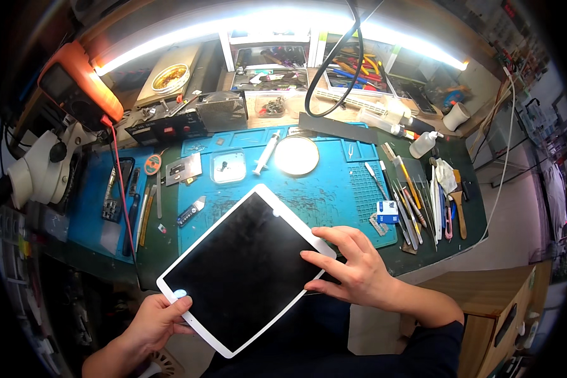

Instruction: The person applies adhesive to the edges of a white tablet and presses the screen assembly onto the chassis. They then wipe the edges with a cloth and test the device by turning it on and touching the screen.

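White-rimmed and black-faced, the tablet (242, 277) is held at a slant in two hands. Left hand (151, 320) pinches its lower left corner, thumb on top and fingers tucked below. Right hand (362, 275) spreads its fingers along the tablet's right end, with the thumb bent in at the lower edge to grip it. The front is on and looks whole, and a pale blue spot (180, 293) sits by the left thumb. Nothing shows lit, so waking the screen may be left to do; the back is hidden, so I can't tell what is done there. Right of the tablet stands a wooden cabinet (479, 299). Just past the tablet lies a big blue mat (331, 195) on a dark green table top (438, 249). Farther off from it are a clear box (227, 166), a syringe (267, 153) and a bright round dish (297, 156). Off to its right lies a row of thin tools (411, 195). Far to its upper left leans an orange meter (82, 85), and farthest behind it glows a long lamp (283, 24).
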Demonstrator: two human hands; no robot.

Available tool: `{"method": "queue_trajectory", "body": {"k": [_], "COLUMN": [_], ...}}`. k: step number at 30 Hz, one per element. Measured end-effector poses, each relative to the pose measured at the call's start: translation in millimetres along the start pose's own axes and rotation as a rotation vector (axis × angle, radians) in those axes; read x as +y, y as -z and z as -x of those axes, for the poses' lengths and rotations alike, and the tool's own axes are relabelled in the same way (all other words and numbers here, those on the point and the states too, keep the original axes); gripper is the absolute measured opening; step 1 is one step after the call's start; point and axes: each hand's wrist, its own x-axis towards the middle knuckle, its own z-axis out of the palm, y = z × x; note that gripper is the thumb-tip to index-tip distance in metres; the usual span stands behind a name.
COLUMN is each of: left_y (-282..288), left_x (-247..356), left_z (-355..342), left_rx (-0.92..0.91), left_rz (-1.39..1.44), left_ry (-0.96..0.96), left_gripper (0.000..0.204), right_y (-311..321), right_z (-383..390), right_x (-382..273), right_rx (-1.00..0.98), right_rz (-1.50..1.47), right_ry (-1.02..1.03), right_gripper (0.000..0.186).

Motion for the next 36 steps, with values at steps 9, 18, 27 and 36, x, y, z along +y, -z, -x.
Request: {"method": "queue_trajectory", "body": {"k": [9, 18, 27, 36], "left_y": [4.2, 6.9, 19.3, 27.4], "left_x": [-3.1, -0.4, -0.4, -9.9], "left_z": [-0.4, -2.2, -1.1, 11.4], "left_rx": [-0.028, -0.004, -0.011, -0.203], "left_rz": [0.044, -0.013, 0.012, 0.187], "left_ry": [0.013, 0.01, 0.004, -0.003], "left_gripper": [0.021, 0.023, 0.025, 0.054], "right_y": [0.5, 4.9, 80.8, 74.9], "right_z": [-0.9, 3.0, 17.6, 6.2], "right_x": [-0.1, 3.6, 170.7, 190.4], "right_rx": [0.011, 0.048, 0.618, 0.653], "right_rz": [-0.023, -0.066, 0.223, 0.041], "right_ry": [-0.005, -0.015, -0.854, -0.741], "right_gripper": [0.046, 0.047, 0.094, 0.051]}}
